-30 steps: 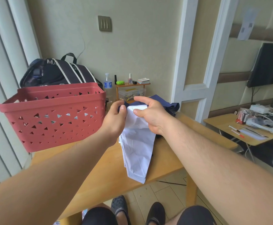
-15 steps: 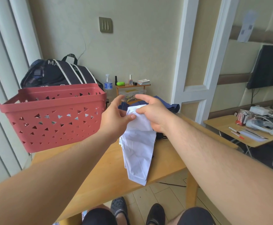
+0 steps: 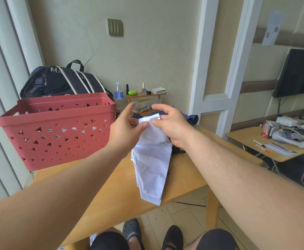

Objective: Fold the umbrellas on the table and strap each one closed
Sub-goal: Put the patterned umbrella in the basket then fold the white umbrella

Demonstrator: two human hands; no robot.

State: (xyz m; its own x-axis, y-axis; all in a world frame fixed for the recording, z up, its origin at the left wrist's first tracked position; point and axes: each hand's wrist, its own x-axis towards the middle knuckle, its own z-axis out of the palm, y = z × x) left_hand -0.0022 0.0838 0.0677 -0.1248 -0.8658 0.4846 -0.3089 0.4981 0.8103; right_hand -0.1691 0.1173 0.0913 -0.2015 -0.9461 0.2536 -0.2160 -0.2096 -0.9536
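Pinching the top corner of the white umbrella [image 3: 152, 159], both hands are busy: the left hand [image 3: 125, 129] nips the fabric between thumb and curled fingers, the right hand [image 3: 171, 127] does the same just beside it, other fingers loosely spread. From the head view, the canopy hangs below the fingers, draped onto the tabletop [image 3: 111, 186] and over its near edge. It looks gathered but not rolled or strapped, so I'd say early days. Right behind the fingers sits one navy umbrella [image 3: 191, 117], apparently untouched. Count: two umbrellas, one red basket [image 3: 57, 132] off to the left.
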